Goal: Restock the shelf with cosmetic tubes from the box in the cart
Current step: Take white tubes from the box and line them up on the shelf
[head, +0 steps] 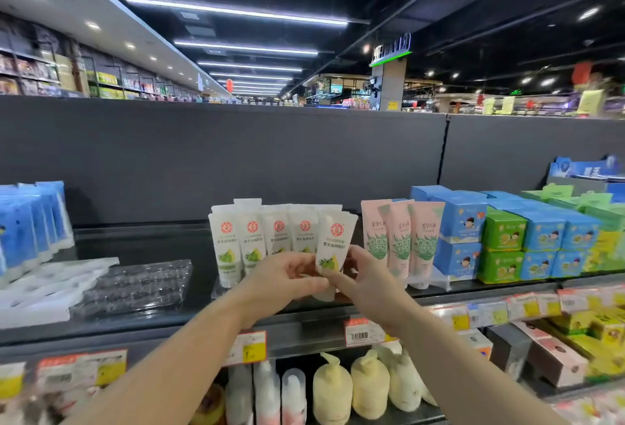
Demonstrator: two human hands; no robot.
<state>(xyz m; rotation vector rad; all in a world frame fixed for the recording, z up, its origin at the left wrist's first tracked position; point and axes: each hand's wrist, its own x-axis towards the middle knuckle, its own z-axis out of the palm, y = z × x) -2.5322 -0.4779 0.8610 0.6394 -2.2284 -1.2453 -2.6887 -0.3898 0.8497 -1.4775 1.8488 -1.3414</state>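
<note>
Frame centre: your left hand point(287, 277) and right hand point(363, 276) pinch white tube point(333, 248) cap-down, label outward, matching shelf point(142, 319) row.

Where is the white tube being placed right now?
In the head view, centre: the white tube is held by the left hand and right hand at the right end of the white tube row, left of the pink tubes.

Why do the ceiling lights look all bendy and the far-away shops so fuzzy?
In the head view, the wide-angle lens bends the ceiling lights toward the edges; the far store is blurry and glowing, while the white tube held by the left hand and right hand looks sharp; the plastic trays catch shiny glare.
</note>
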